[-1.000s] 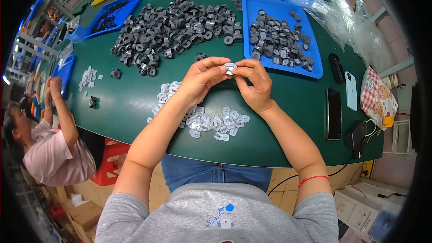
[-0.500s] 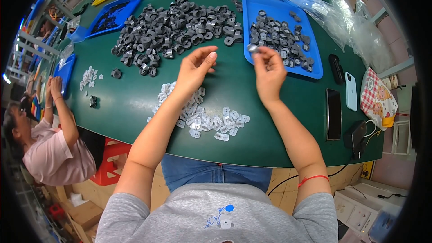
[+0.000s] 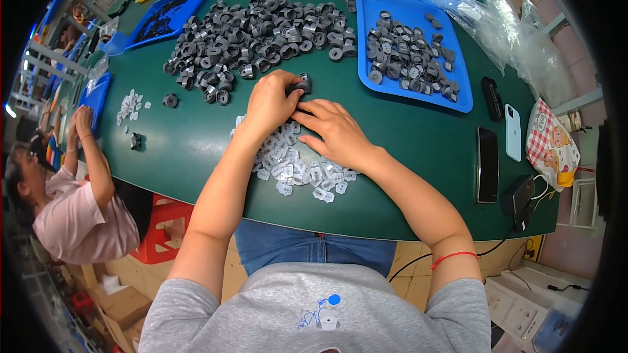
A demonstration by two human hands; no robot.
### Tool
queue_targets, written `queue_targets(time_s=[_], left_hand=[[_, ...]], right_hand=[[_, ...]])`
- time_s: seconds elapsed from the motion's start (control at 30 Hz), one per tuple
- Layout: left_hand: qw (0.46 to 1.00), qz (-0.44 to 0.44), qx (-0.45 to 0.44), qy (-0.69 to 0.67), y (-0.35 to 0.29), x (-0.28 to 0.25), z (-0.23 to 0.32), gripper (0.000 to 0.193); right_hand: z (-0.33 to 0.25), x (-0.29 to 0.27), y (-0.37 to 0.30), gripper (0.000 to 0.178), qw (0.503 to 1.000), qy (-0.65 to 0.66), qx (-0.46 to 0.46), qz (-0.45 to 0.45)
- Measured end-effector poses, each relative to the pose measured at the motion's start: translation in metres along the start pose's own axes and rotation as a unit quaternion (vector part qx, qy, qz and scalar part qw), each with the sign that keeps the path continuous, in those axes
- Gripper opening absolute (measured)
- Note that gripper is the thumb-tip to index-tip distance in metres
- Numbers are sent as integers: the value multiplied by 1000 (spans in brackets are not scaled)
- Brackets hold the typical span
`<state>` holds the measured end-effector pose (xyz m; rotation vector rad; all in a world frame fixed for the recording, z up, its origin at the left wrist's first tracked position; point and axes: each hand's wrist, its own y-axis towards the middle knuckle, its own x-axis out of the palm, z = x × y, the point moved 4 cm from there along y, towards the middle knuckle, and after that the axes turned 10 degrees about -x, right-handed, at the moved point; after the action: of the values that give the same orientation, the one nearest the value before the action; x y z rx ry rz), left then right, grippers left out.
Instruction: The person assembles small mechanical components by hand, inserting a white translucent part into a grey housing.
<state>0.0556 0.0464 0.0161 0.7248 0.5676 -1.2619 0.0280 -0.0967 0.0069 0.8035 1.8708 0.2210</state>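
Hands (image 3: 304, 111) meet over a dark ring (image 3: 301, 84), left fingers gripping it.

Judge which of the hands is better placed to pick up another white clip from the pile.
Right, probably. The right hand lies flat over the white clip pile, fingertips beside the clips. The left hand is curled on a dark ring part farther up the green table.

A big green counter (image 3: 405, 137) fills the room. A red stool (image 3: 163, 229) stands under it. The floor (image 3: 405, 265) is tan.
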Motion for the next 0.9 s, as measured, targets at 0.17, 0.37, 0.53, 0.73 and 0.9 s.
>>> queue_targets(time_s=[0.17,0.37,0.53,0.73,0.9], left_hand=[[1000,-13,-26,-2,-1,-4,2,20],[997,-47,-13,-52,0,0,3,15],[965,-151,-35,-209,-7,9,14,10],[910,-247,-85,-322,-10,14,18,13],[881,-288,-127,-353,-7,13,12,15]], right_hand=[[1,0,0,19,999,21,-19,-19],[20,-15,-4,13,968,156,77,179],[34,-26,-6,19,923,272,134,238],[42,-31,-6,21,952,208,83,207],[51,-22,-9,21,927,297,128,190]])
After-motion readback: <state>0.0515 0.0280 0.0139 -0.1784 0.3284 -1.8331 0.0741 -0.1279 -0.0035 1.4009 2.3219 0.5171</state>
